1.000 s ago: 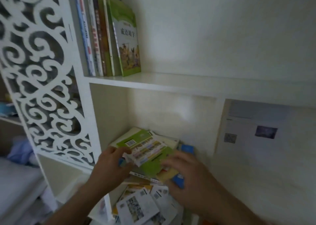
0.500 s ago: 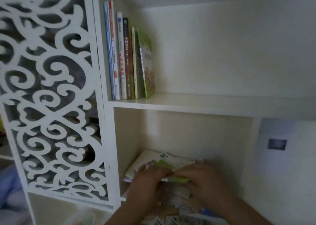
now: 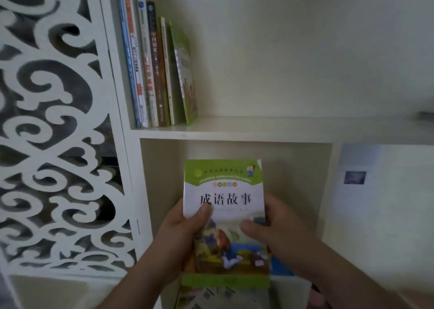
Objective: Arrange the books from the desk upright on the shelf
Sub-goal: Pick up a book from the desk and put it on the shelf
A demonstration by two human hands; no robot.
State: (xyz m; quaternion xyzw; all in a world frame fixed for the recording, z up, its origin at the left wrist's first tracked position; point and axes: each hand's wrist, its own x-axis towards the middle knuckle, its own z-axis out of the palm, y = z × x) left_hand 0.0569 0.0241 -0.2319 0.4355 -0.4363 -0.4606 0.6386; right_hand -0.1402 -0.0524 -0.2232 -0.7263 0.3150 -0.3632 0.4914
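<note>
I hold a green and white picture book [image 3: 225,191] upright, cover toward me, in front of the lower cubby. My left hand [image 3: 182,229] grips its left edge with the thumb on the cover. My right hand [image 3: 274,224] grips its right edge the same way. Above, several books [image 3: 155,69] stand upright at the left end of the white shelf [image 3: 281,126]; the outermost one is green. Under the held book, more books [image 3: 209,295] lie flat on the desk, mostly hidden.
A white carved scroll panel [image 3: 54,144] fills the left side. A cubby wall [image 3: 328,191] rises right of my hands, with a pale sheet bearing a small dark picture [image 3: 354,177] beyond it. The shelf is bare right of the standing books.
Both hands have lifted the green book off the desk pile and turned it upright, cover facing me. The view has tilted upward toward the shelf.
</note>
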